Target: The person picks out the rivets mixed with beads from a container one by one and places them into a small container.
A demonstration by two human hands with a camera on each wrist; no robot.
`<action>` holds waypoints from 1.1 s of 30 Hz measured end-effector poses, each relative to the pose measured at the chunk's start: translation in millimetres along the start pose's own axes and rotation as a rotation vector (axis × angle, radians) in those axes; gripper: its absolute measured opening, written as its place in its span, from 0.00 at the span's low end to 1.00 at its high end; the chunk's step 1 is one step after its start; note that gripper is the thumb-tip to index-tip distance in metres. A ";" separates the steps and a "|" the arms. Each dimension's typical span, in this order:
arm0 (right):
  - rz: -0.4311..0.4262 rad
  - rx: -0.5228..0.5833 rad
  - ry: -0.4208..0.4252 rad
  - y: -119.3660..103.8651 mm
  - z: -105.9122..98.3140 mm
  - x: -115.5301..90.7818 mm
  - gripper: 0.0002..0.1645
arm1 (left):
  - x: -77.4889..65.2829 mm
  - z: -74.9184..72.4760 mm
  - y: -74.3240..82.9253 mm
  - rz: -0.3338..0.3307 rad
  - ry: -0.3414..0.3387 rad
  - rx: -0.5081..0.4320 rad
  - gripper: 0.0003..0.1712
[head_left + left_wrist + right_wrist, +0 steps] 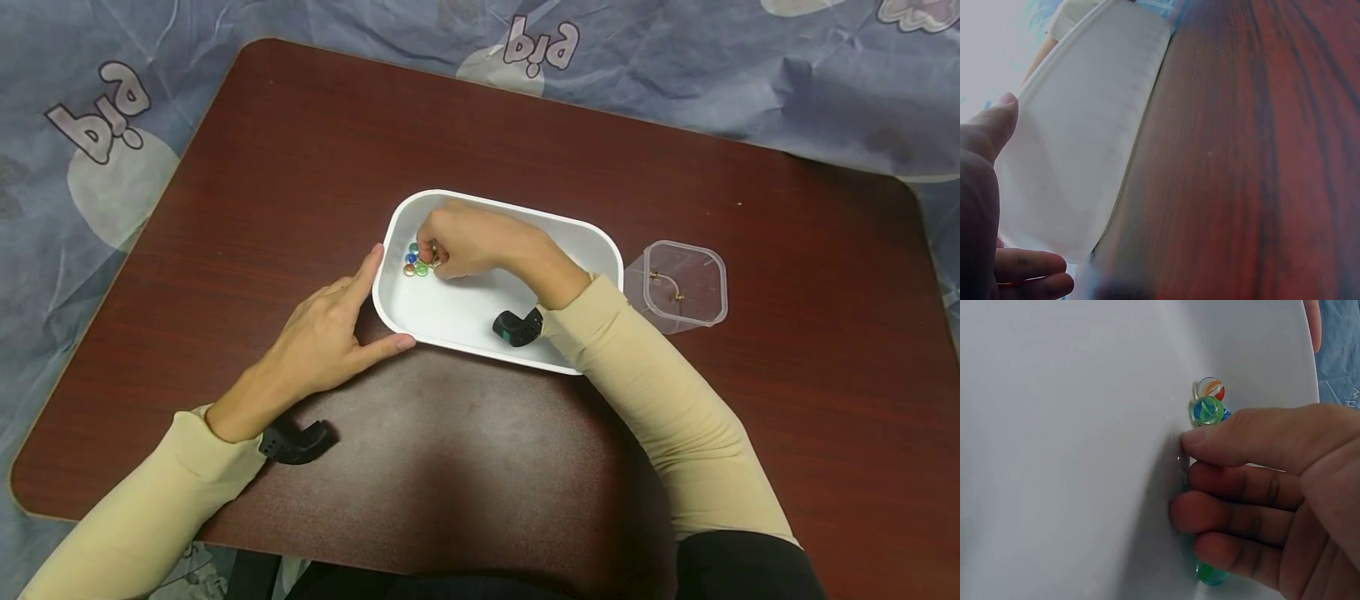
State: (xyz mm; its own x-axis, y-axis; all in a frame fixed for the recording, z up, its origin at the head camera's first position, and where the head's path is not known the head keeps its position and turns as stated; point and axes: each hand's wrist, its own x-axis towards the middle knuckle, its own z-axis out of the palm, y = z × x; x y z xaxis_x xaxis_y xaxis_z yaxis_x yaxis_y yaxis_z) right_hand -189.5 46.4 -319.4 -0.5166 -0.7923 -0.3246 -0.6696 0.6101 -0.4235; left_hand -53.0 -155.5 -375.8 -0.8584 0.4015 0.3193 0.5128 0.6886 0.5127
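Observation:
A white tray lies on the table with several glass marbles grouped at its left end. My left hand rests against the tray's left end, thumb on the near rim and the other fingers extended along the outside. Inside the tray, my right hand reaches down with bent fingers over the marbles. The right wrist view shows a green-and-blue marble beside the thumb tip and a green marble below the fingers. Small gold-coloured bits show by the fingertips; I cannot tell whether the fingers pinch anything.
Right of the tray stands a clear plastic box, with a thin curved piece with brass-coloured ends visible through it. The brown table has a blue patterned cloth behind it. My right forearm crosses the tray's near right corner.

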 end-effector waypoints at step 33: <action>-0.022 -0.002 0.154 -3.4 -26.0 -23.7 0.08 | -0.4 -0.9 -0.3 -0.009 -0.015 -0.011 0.63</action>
State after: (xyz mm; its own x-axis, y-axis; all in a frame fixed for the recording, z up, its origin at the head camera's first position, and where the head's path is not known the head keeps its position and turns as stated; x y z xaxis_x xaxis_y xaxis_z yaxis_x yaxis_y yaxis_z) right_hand -188.8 63.2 -288.4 -0.5774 -0.7961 -0.1812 -0.6827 0.5924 -0.4277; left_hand -52.8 -156.4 -375.4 -0.8631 0.4043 0.3028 0.5051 0.6856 0.5242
